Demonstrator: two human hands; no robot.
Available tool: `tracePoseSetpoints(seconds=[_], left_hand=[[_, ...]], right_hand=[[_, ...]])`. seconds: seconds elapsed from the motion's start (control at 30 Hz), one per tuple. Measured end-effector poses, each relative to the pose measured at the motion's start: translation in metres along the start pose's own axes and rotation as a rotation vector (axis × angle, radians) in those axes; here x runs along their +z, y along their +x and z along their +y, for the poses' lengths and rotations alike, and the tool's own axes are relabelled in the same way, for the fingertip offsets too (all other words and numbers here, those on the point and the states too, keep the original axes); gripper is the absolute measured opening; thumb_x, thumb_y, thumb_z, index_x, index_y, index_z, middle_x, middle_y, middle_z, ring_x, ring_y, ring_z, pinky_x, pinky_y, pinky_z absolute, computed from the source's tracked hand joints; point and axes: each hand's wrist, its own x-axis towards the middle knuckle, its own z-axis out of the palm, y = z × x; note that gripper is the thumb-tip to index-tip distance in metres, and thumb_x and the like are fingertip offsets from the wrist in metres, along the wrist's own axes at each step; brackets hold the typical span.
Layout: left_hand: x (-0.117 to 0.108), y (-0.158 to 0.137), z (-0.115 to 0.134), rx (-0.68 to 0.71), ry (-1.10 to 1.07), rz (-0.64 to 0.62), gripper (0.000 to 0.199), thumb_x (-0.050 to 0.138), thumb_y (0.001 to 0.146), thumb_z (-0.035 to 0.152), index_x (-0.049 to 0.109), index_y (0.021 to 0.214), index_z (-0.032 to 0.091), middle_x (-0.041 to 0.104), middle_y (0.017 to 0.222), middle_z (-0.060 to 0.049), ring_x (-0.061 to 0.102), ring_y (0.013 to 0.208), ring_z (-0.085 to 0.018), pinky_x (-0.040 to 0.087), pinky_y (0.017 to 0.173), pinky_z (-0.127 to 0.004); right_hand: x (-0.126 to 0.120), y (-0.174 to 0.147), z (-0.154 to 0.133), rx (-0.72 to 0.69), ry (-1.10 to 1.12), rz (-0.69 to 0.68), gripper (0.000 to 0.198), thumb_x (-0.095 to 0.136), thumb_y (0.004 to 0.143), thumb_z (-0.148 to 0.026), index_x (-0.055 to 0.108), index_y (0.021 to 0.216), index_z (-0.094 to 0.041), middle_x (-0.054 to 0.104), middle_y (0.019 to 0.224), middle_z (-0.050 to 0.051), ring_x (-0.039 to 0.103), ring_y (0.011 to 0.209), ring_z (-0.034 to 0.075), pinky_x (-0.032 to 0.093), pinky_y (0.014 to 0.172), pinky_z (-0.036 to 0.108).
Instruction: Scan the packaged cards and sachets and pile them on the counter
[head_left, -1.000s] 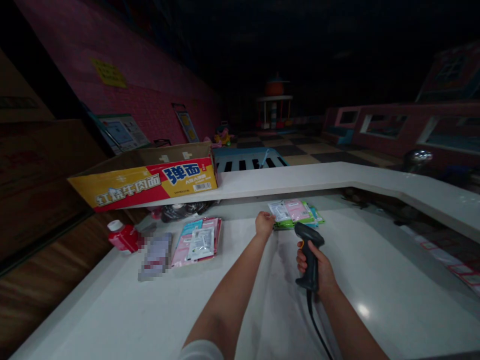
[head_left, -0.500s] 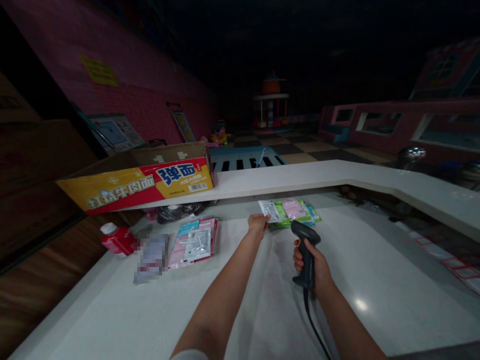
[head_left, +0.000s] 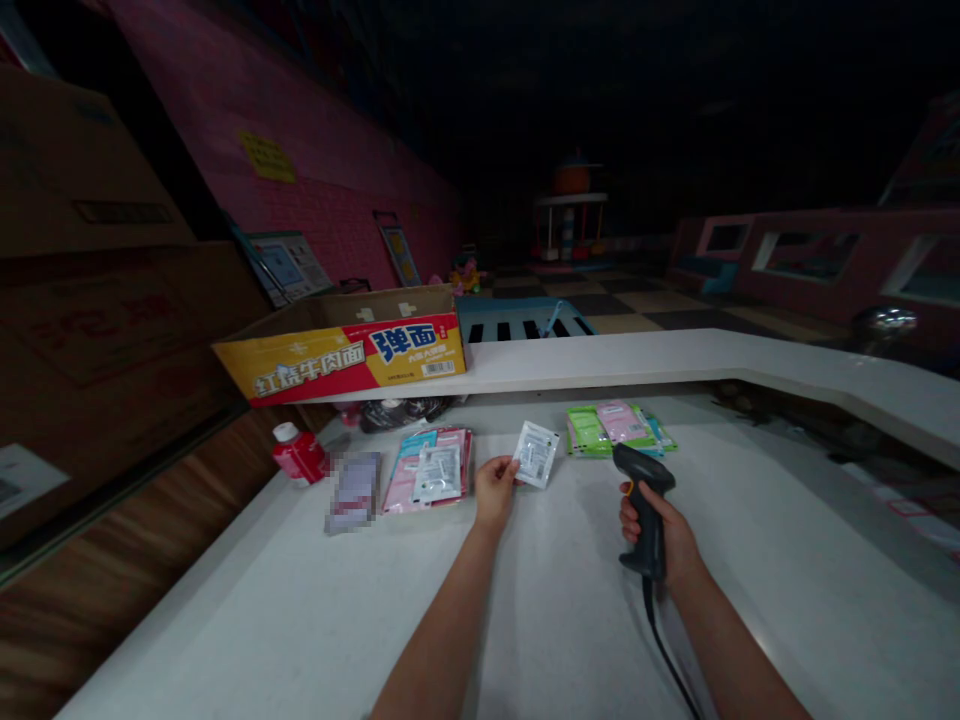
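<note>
Between the thumb and fingers of my left hand [head_left: 496, 492] is a small white printed sachet [head_left: 535, 455], pinched at its left edge above the white counter. My right hand [head_left: 660, 530] is wrapped round the handle of a dark barcode scanner [head_left: 643, 500], its head pointing forward and left and its cable hanging toward me. Beyond the scanner lies a pile of green, pink and blue packets [head_left: 619, 430]. To the left of my left hand, a stack of pink and blue packets [head_left: 405, 478] has a similar white sachet [head_left: 438, 472] on top.
A red bottle with a white cap [head_left: 300, 455] and a blurred-out flat item [head_left: 354, 492] are at the left of the counter [head_left: 570, 610]. An open noodle carton [head_left: 352, 358] rests on the raised ledge [head_left: 600, 350]. Brown boxes [head_left: 112, 330] are stacked at the far left.
My left hand has drawn the white sachet away from the green pile, left and toward me. The scanner stays gripped in my right hand. My view has turned a little left.
</note>
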Motion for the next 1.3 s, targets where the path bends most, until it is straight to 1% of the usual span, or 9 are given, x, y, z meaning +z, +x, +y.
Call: tracePoseSetpoints(seconds=[0.13,0.27,0.4,0.5,0.57,0.77,1.0,1.2,1.3], left_hand=[[0.001,0.002,-0.004,0.024,-0.037,0.005,0.036,0.071,0.069,0.047,0.068,0.076,0.012,0.064,0.062,-0.002,0.051,0.050,-0.009,0.040,0.050,-0.021],[0.000,0.002,-0.009,-0.015,-0.044,0.007,0.036,0.070,0.069,0.047,0.065,0.073,0.012,0.058,0.055,0.001,0.046,0.047,-0.008,0.033,0.046,-0.020],[0.002,0.003,-0.014,-0.001,-0.059,0.035,0.036,0.070,0.068,0.048,0.066,0.075,0.013,0.062,0.062,-0.001,0.052,0.054,-0.011,0.039,0.051,-0.021],[0.003,0.003,-0.017,0.006,-0.020,0.052,0.036,0.066,0.071,0.049,0.066,0.075,0.014,0.064,0.066,-0.002,0.056,0.060,-0.013,0.042,0.056,-0.023],[0.003,0.003,-0.018,0.019,0.011,0.061,0.034,0.064,0.072,0.049,0.065,0.074,0.015,0.063,0.066,-0.002,0.055,0.061,-0.013,0.043,0.058,-0.023],[0.004,0.003,-0.016,0.044,0.057,0.072,0.029,0.063,0.072,0.044,0.065,0.072,0.015,0.063,0.067,-0.003,0.056,0.064,-0.014,0.043,0.060,-0.023],[0.003,0.002,-0.014,0.064,0.033,0.059,0.026,0.063,0.073,0.040,0.065,0.071,0.014,0.063,0.064,-0.002,0.055,0.061,-0.013,0.043,0.059,-0.023],[0.003,0.000,-0.006,0.128,0.178,0.083,0.029,0.062,0.075,0.041,0.062,0.061,0.015,0.054,0.057,0.000,0.050,0.057,-0.012,0.037,0.053,-0.022],[0.003,0.001,-0.008,0.103,0.141,0.078,0.030,0.062,0.074,0.043,0.063,0.063,0.015,0.056,0.059,0.000,0.051,0.057,-0.012,0.039,0.055,-0.022]], right_hand=[[0.006,-0.004,0.000,0.023,-0.173,0.001,0.041,0.079,0.066,-0.049,0.059,0.085,-0.019,0.055,0.052,-0.005,0.048,0.040,0.009,0.040,0.038,0.020],[0.026,-0.017,-0.004,0.069,-0.391,-0.089,0.039,0.073,0.073,-0.052,0.059,0.090,-0.019,0.058,0.055,-0.004,0.053,0.042,0.012,0.049,0.042,0.027],[0.045,-0.033,-0.010,0.077,-0.670,-0.150,0.040,0.073,0.071,-0.051,0.058,0.090,-0.019,0.057,0.055,-0.005,0.049,0.038,0.010,0.040,0.035,0.021],[0.050,-0.045,-0.012,0.030,-0.864,-0.203,0.038,0.071,0.072,-0.051,0.055,0.085,-0.019,0.053,0.049,-0.007,0.043,0.033,0.009,0.034,0.032,0.020],[0.049,-0.052,-0.013,0.013,-0.939,-0.204,0.037,0.070,0.073,-0.050,0.054,0.085,-0.019,0.053,0.048,-0.007,0.043,0.032,0.009,0.033,0.031,0.020],[0.047,-0.064,-0.014,0.030,-1.048,-0.170,0.035,0.069,0.072,-0.050,0.054,0.080,-0.020,0.052,0.046,-0.006,0.044,0.031,0.010,0.032,0.031,0.021],[0.057,-0.058,-0.012,0.028,-1.122,-0.187,0.031,0.068,0.073,-0.046,0.052,0.081,-0.020,0.052,0.046,-0.006,0.044,0.032,0.010,0.034,0.031,0.021],[0.053,-0.059,-0.013,0.026,-1.111,-0.168,0.029,0.068,0.075,-0.045,0.054,0.082,-0.020,0.052,0.045,-0.006,0.045,0.031,0.011,0.032,0.031,0.021],[0.050,-0.061,-0.015,0.028,-1.094,-0.185,0.028,0.067,0.076,-0.044,0.053,0.080,-0.021,0.053,0.045,-0.006,0.046,0.031,0.011,0.033,0.031,0.021]])
